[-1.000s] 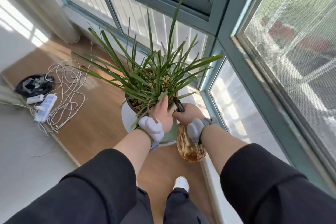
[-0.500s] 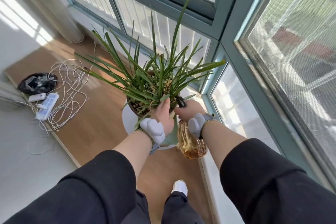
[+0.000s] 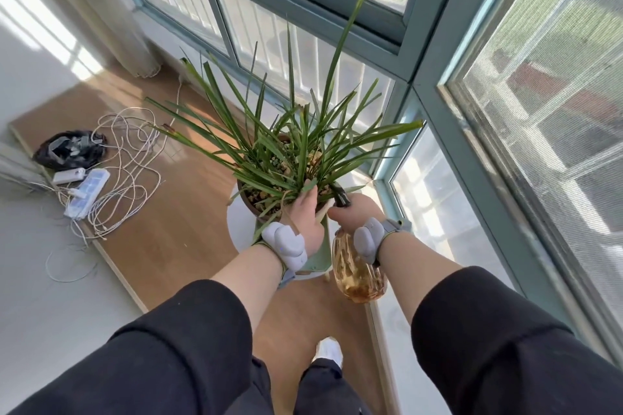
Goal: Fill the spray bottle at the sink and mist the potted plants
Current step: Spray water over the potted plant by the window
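Here, right hand (image 3: 358, 214) grips spray bottle (image 3: 358, 281) — left hand (image 3: 305, 218) beside.

Home sunroom corner: large windows (image 3: 303, 10), wood floor (image 3: 161, 246), power strip (image 3: 88, 193), tangled cables (image 3: 128, 158).
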{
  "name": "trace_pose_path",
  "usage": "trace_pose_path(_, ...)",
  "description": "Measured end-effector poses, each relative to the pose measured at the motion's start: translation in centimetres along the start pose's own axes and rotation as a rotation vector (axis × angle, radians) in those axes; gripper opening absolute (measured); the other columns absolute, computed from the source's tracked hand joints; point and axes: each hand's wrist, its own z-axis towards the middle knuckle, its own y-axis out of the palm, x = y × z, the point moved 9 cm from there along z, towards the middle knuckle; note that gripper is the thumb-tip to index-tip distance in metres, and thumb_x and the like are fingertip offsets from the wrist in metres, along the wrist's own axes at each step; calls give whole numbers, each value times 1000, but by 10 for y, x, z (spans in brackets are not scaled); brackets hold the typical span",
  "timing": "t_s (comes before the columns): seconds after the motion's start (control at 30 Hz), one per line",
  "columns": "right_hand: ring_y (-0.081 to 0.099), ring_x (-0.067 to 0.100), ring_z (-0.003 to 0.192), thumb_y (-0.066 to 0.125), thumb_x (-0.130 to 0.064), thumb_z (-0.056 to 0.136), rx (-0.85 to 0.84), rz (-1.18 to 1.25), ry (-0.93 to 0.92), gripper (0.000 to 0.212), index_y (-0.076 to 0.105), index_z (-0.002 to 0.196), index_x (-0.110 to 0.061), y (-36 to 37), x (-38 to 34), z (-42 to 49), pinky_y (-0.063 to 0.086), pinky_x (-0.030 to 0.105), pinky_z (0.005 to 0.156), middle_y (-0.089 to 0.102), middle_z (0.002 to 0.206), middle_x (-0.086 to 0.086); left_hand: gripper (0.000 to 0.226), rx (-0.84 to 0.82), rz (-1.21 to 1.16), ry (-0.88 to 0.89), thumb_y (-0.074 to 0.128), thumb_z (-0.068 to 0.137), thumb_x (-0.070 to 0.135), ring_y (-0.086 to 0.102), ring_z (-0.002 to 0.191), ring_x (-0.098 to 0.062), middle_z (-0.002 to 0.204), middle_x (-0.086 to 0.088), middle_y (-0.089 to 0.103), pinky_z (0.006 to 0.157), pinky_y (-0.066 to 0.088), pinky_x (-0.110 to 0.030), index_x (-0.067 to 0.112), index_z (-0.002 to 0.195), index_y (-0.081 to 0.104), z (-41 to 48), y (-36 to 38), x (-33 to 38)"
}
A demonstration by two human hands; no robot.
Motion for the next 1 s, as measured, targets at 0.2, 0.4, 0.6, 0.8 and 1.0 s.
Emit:
trace_pose_path(0.2,67,37,78,55,-20,75,-16,-19,-60,13,56,72,-8,14,3,-15,55,43,68,69,82,22,64,54,18,61,43,93,6,20,141,-28,156,-11,11,114,18,-35,10,148,11,-7,2,3)
trace_pose_path(0.4,52,26,60,56,-29,82,9,-50,-61,33,44,55,-13,26,4,-20,40,30,56,56,61,9,56,-78,99,129,37,92,0,34,133,-29,152,-16,23,107,27,-34,6,145,20,-6,7,6)
trace_pose_path(0.6,48,23,58,57,-23,81,52,-72,-101,28,43,58,-15,36,-4,-32,36,29,55,54,61,9,56,-55,19,159,39,91,-2,23,141,-22,154,-12,21,105,14,-20,3,145,23,-21,5,-20)
trace_pose_path(0.8,48,23,58,55,-25,80,36,-61,-74,23,47,62,-13,62,-12,-35,36,28,53,54,62,8,53,-121,45,86,34,92,3,32,135,-25,151,-7,29,106,31,-29,13,144,26,-23,-2,-69)
trace_pose_path(1.0,46,12,53,53,-37,75,106,-14,-48,24,45,58,-22,78,-33,-37,34,23,47,49,55,-5,57,-151,93,12,34,95,9,33,136,-25,153,-6,26,104,35,-31,16,148,16,-20,-20,-108)
